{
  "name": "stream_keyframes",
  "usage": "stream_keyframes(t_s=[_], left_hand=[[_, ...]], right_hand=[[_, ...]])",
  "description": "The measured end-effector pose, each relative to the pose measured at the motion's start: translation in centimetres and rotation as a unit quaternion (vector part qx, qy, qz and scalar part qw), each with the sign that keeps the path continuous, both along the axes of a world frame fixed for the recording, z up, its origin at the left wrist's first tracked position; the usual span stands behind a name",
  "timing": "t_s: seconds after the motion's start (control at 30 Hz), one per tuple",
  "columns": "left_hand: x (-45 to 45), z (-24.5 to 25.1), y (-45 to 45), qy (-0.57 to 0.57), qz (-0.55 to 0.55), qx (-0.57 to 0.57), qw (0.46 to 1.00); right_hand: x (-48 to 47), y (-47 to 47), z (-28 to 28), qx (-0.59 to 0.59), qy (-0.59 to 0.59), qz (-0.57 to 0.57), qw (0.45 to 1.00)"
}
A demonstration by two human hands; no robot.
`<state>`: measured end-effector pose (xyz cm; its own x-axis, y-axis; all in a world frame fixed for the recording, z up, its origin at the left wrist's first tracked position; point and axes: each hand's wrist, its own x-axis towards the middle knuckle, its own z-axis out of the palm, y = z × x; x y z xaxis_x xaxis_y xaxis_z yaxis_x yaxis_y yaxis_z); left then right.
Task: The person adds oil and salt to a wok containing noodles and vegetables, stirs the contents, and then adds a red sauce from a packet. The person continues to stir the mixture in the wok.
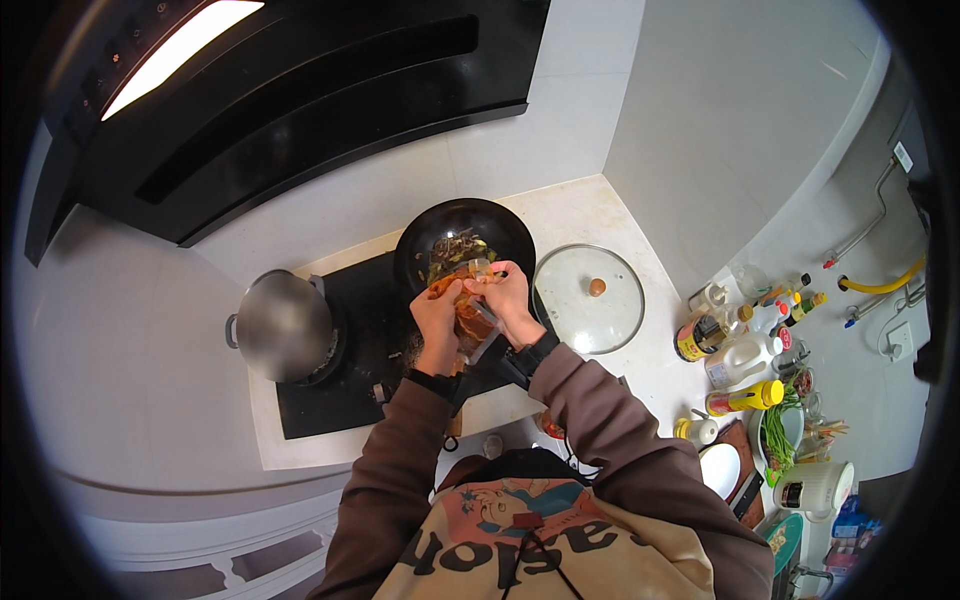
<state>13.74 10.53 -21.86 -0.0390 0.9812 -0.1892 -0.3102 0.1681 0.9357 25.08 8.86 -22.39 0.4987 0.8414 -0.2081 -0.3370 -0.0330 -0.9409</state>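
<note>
Both my hands grip an orange-red plastic seasoning packet (474, 319) over the near side of a black wok (510, 232). My left hand (436, 321) pinches its left edge, while my right hand (508, 294) holds the upper right, close to a clear piece (478, 266) of the packaging. Whether the packet is torn through cannot be made out. Browned and greenish food pieces (455, 251) lie in the bottom of the wok. The wok stands on a black glass cooktop (360, 300), its wooden handle (454, 424) pointing towards me.
A lidded pot (283, 326) occupies the cooktop's left. Right of the wok lies a glass lid (589, 300). Seasoning bottles (742, 360), a bowl of green vegetables (780, 435) and a white plate (720, 469) line the right counter. A black range hood (337, 97) overhangs the back.
</note>
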Motion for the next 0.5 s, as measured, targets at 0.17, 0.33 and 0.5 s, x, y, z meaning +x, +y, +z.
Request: stream_keyframes(t_s=[0.17, 0.33, 0.5], left_hand=[[-0.3, 0.7, 0.3, -0.072, -0.004, -0.07, 0.995], [-0.7, 0.2, 1.1, -0.14, -0.027, -0.125, 0.982], [-1.3, -0.3, 2.1, -0.235, -0.063, -0.235, 0.941]], right_hand=[[-0.3, 0.1, 0.5, -0.014, 0.111, -0.009, 0.994], [0.0, -0.1, 1.2, -0.01, 0.202, 0.021, 0.979], [0.3, -0.2, 1.3, 0.017, 0.273, 0.052, 0.96]])
